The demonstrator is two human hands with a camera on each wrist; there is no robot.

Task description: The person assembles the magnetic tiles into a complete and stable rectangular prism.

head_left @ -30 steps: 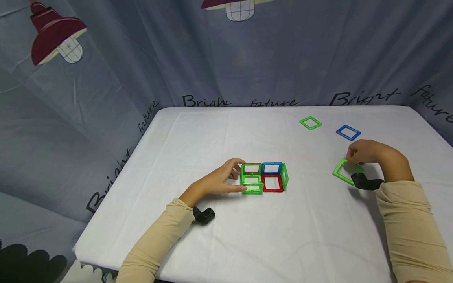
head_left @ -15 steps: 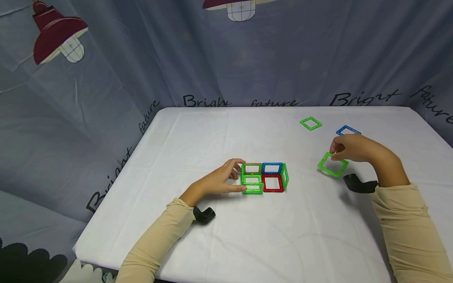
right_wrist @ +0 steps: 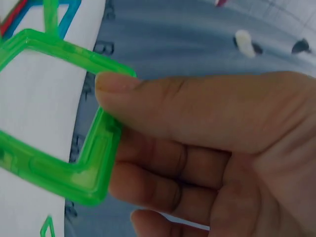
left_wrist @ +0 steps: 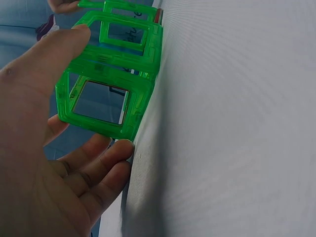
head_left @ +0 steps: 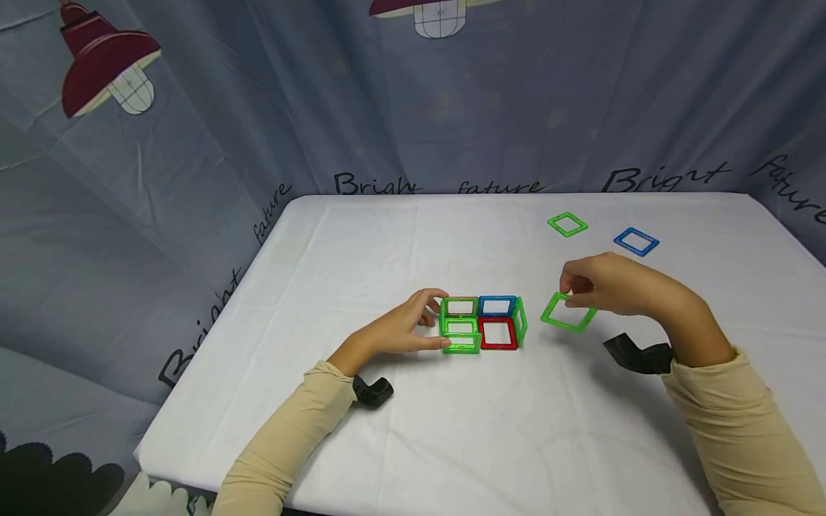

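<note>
Right hand [head_left: 609, 284] carried a green tile [head_left: 561, 325] leftward.

Two sleeved arms [head_left: 742, 423] stretch over the worktop [head_left: 387, 244], left hand [head_left: 401, 326] gripping wide, right hand [head_left: 609, 283] pinching nearer the right edge, its wrist [head_left: 700, 330] bent.

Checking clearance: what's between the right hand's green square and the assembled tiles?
In the head view, only bare white tablecloth shows between held square and assembled tiles.
</note>
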